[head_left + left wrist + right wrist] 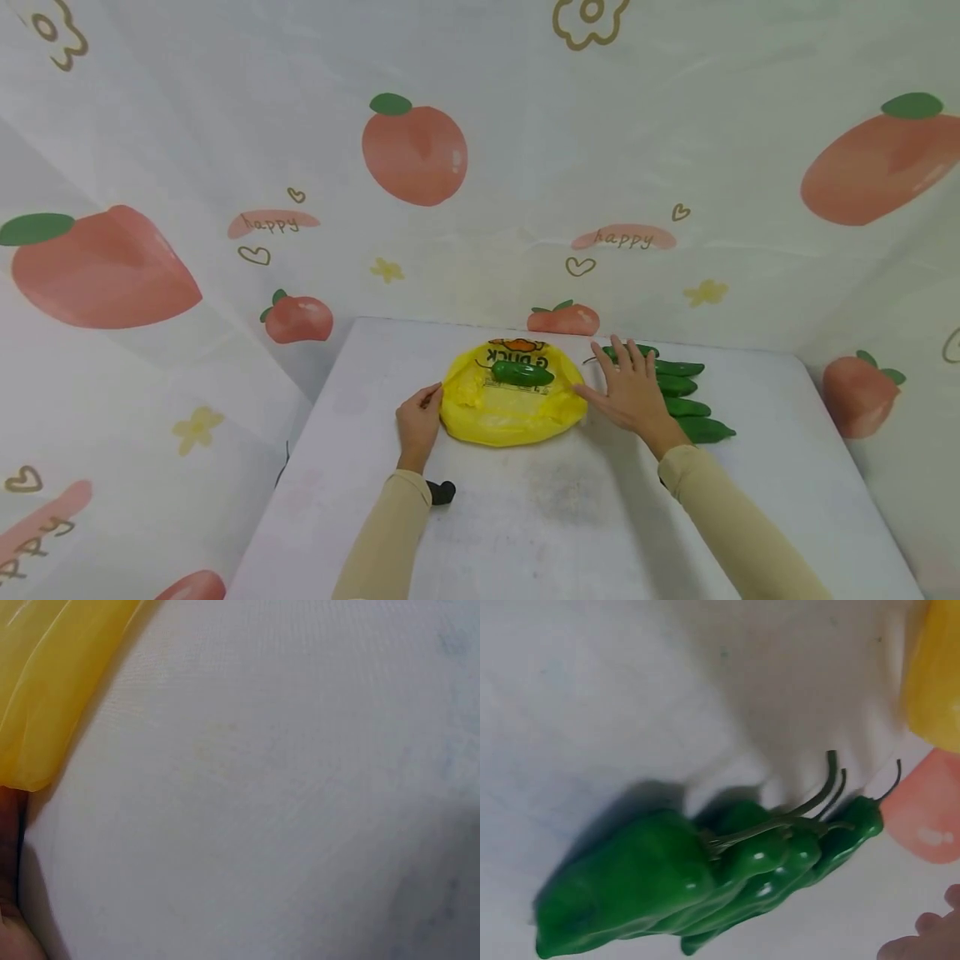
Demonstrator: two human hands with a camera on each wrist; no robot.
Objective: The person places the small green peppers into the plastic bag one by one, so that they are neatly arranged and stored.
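Left fingers (pixel 429 393) pinch the yellow plastic bag (pixel 502 429) at nine o'clock, right fingers (pixel 623 356) spread, empty; one-sided lifting could spill its glossy green pepper (pixel 522 373).

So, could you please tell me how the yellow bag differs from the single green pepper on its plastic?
The yellow bag carries dark lettering, while the green pepper shows none. The bag spreads wide; the pepper is much smaller and slender. The bag is creased; the pepper looks smooth. Both lie left of the other green peppers.
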